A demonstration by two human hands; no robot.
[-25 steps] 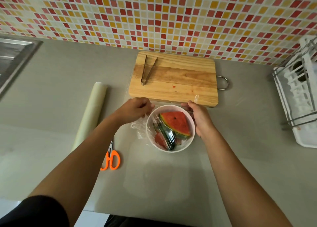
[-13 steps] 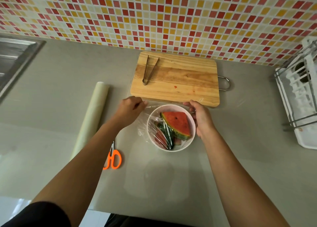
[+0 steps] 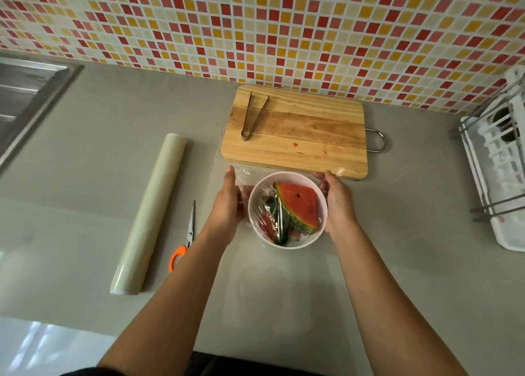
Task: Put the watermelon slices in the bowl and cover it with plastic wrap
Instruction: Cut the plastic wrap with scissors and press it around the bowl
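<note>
Though already stretched across the mouth of the bowl (image 3: 287, 243), not sealed yet: talking about the plastic wrap (image 3: 265, 218). Wrinkled over the watermelon slices (image 3: 299, 202), with a loose flap bunched at the left and trailing toward the cutting board (image 3: 298, 131).

Seeing a change in the left hand (image 3: 227, 205): curled on the wrap at the far-left rim a second ago, now flat, fingers straight, pressing wrap down the bowl's left wall. Roughly same spot for the right hand (image 3: 338, 205): cupped round the right wall, fingers curved at the far rim, steadying bowl and wrap.

Reading that as draping done, smoothing-down started.

Slices in the bowl, under wrap; only a small red scrap left on the board. Bowl on the tabletop (image 3: 85, 176), just in front of the board, between both hands.

Can't tell about cling at the near edge or underneath.

Next, probably: run both hands round the rim, tuck the left flap under. Risk: thin wrap, likely to stick to itself or lift off if pulled hard.

Elsewhere: tongs (image 3: 252, 117) on the board, roll (image 3: 150, 213) and scissors (image 3: 184, 239) well to the left.
</note>
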